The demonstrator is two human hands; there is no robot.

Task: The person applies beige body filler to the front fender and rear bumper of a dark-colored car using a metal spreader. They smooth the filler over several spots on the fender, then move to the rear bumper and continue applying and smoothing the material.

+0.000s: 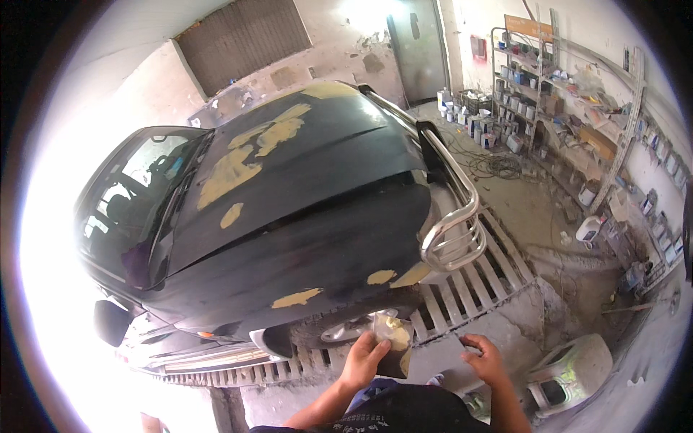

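My left hand [364, 357] grips a flat board [393, 350] smeared with yellow putty [397, 333], held beside the front wheel [339, 330]. My right hand [482, 355], right of the board, pinches a thin tool, too small to make out clearly. In front stands a dark vehicle, its hood [289, 173] and fender [339, 238] patched with yellow filler [296, 297]. A chrome bull bar [469, 195] is mounted at its nose.
A slotted grate [505, 252] lies under the vehicle. Shelves [538, 94] of cans line the right wall, with more cans [476, 126] and coiled hoses [494, 164] on the floor. A plastic stool [581, 364] stands at lower right. The side mirror [112, 321] juts out left.
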